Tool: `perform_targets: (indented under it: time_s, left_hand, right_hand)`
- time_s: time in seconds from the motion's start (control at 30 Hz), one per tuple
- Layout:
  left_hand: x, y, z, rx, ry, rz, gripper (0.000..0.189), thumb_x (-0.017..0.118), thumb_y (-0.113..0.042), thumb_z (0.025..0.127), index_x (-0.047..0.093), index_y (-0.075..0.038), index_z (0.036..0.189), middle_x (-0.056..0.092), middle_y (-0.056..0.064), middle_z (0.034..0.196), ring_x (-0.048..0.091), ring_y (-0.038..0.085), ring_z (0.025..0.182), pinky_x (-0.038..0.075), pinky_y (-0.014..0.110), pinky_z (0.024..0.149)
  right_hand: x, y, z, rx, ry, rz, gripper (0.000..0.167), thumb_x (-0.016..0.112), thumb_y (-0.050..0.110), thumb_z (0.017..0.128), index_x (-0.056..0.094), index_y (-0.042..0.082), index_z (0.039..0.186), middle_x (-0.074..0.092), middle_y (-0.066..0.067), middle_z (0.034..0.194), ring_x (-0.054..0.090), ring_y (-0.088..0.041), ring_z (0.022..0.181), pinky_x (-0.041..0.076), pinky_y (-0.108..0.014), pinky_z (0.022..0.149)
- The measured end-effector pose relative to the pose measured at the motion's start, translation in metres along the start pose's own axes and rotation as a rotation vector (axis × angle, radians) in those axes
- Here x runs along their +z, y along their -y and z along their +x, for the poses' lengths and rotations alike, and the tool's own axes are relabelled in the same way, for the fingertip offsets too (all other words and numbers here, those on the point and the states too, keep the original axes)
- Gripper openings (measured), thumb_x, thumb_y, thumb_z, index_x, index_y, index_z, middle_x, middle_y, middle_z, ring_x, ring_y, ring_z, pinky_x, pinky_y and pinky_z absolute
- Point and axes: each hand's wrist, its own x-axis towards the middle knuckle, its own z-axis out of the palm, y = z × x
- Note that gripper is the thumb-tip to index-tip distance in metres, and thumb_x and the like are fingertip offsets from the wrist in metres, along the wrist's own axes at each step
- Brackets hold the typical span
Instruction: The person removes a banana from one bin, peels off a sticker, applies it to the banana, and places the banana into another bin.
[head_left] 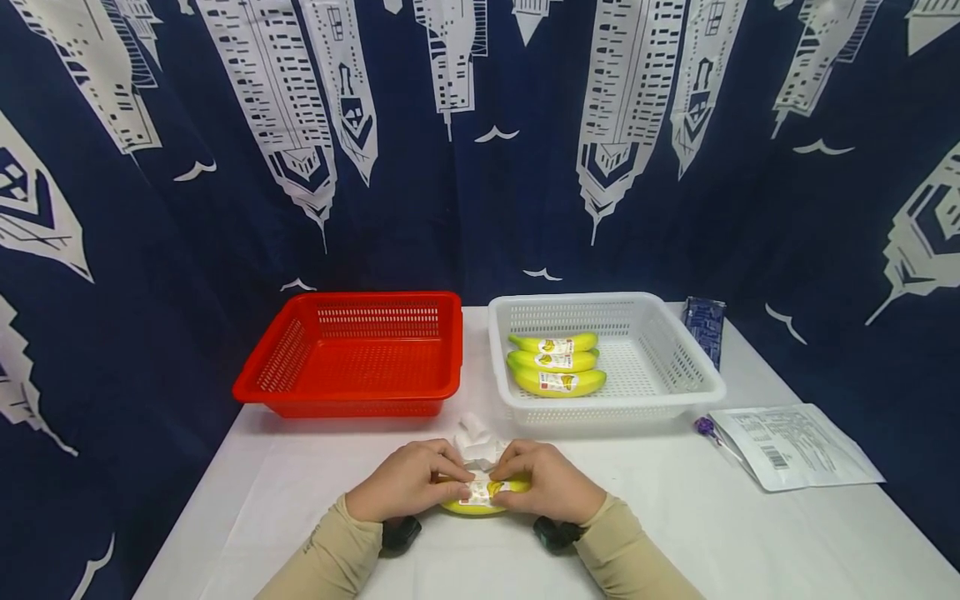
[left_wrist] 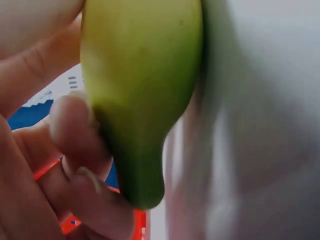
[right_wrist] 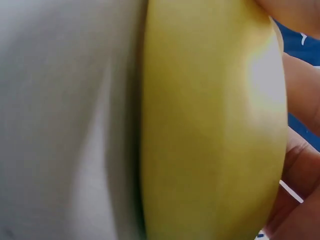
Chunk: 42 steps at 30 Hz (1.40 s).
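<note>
A yellow banana (head_left: 474, 509) lies across the white tabletop in the head view, a printed label (head_left: 476, 493) on its upper side. My left hand (head_left: 411, 477) grips its left end, with the thumb at the near side and fingertips at the label's edge. On the other end, my right hand (head_left: 553, 481) holds the fruit between thumb and fingers, close to the label. The left wrist view shows the banana's greenish tip (left_wrist: 140, 170) beside curled fingers (left_wrist: 72, 130). In the right wrist view the banana (right_wrist: 205, 125) hides part of the fingers.
Crumpled white paper (head_left: 476, 440) sits just beyond the banana. Behind stand a red basket (head_left: 348, 407) at left and a white basket (head_left: 600, 406) with three labelled bananas (head_left: 555, 362). A silver pouch (head_left: 802, 446), a purple-topped stick (head_left: 705, 426) and a blue packet (head_left: 705, 327) lie right.
</note>
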Motion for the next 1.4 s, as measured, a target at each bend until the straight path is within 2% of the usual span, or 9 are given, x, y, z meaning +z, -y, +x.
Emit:
perform_targets:
  time_s: [0.17, 0.37, 0.6, 0.7, 0.8, 1.0, 1.3, 1.4]
  left_hand:
    - [-0.001, -0.002, -0.001, -0.022, 0.002, 0.03, 0.015, 0.085, -0.03, 0.086, 0.084, -0.025, 0.1, 0.067, -0.018, 0.097, 0.06, -0.001, 0.086, 0.049, 0.017, 0.075]
    - [0.007, -0.006, -0.002, 0.032, -0.054, 0.098, 0.02, 0.088, -0.03, 0.081, 0.082, -0.029, 0.101, 0.065, -0.022, 0.097, 0.059, -0.004, 0.082, 0.046, 0.014, 0.07]
    - [0.009, -0.011, -0.002, 0.02, -0.058, 0.147, 0.022, 0.088, -0.034, 0.079, 0.082, -0.03, 0.099, 0.065, -0.021, 0.097, 0.058, -0.005, 0.082, 0.045, 0.013, 0.07]
    - [0.003, -0.01, -0.002, 0.006, -0.04, 0.137, 0.024, 0.091, -0.034, 0.077, 0.083, -0.028, 0.098, 0.064, -0.02, 0.096, 0.058, -0.005, 0.082, 0.047, 0.014, 0.072]
    - [-0.004, -0.009, -0.003, -0.011, -0.012, 0.102, 0.027, 0.093, -0.033, 0.075, 0.083, -0.026, 0.099, 0.064, -0.019, 0.095, 0.058, -0.003, 0.082, 0.048, 0.014, 0.073]
    - [-0.01, -0.005, -0.005, -0.073, 0.054, 0.04, 0.028, 0.092, -0.031, 0.077, 0.083, -0.024, 0.103, 0.068, -0.016, 0.094, 0.059, -0.001, 0.081, 0.049, 0.015, 0.07]
    - [-0.01, 0.0, -0.005, -0.141, 0.069, 0.016, 0.038, 0.093, -0.035, 0.075, 0.082, -0.022, 0.109, 0.068, -0.016, 0.095, 0.058, 0.001, 0.078, 0.049, 0.017, 0.069]
    - [-0.01, 0.004, -0.003, -0.143, 0.027, -0.026, 0.037, 0.091, -0.036, 0.078, 0.082, -0.019, 0.11, 0.071, -0.012, 0.097, 0.06, 0.004, 0.079, 0.05, 0.019, 0.071]
  right_hand:
    - [-0.001, 0.001, -0.001, 0.01, 0.008, 0.018, 0.02, 0.087, 0.02, 0.081, 0.082, 0.015, 0.1, 0.069, 0.008, 0.095, 0.061, -0.003, 0.088, 0.052, -0.022, 0.079]
    - [0.003, 0.002, 0.0, 0.003, -0.004, 0.023, 0.021, 0.088, 0.017, 0.08, 0.082, 0.016, 0.099, 0.067, 0.01, 0.092, 0.059, -0.001, 0.086, 0.051, -0.021, 0.077]
    - [0.008, 0.008, 0.002, -0.106, -0.038, -0.045, 0.02, 0.087, 0.017, 0.081, 0.081, 0.017, 0.1, 0.067, 0.01, 0.096, 0.059, -0.004, 0.095, 0.051, -0.022, 0.083]
    - [0.007, 0.012, 0.002, -0.111, -0.044, -0.106, 0.02, 0.088, 0.021, 0.08, 0.082, 0.018, 0.099, 0.065, 0.012, 0.095, 0.057, -0.004, 0.095, 0.05, -0.021, 0.083]
    - [0.005, 0.013, 0.003, -0.077, -0.036, -0.153, 0.022, 0.09, 0.024, 0.077, 0.082, 0.02, 0.098, 0.065, 0.014, 0.094, 0.056, -0.002, 0.095, 0.049, -0.021, 0.083]
    - [0.0, 0.014, 0.001, -0.048, -0.01, -0.224, 0.026, 0.091, 0.026, 0.074, 0.082, 0.02, 0.098, 0.067, 0.014, 0.094, 0.057, -0.003, 0.093, 0.048, -0.023, 0.083]
    - [-0.014, 0.014, -0.007, 0.0, 0.065, -0.267, 0.024, 0.089, 0.027, 0.077, 0.081, 0.021, 0.099, 0.064, 0.016, 0.093, 0.054, -0.002, 0.091, 0.046, -0.025, 0.083]
    - [-0.024, 0.013, -0.017, 0.017, 0.084, -0.268, 0.022, 0.088, 0.025, 0.077, 0.08, 0.022, 0.097, 0.063, 0.017, 0.094, 0.053, -0.002, 0.091, 0.046, -0.027, 0.083]
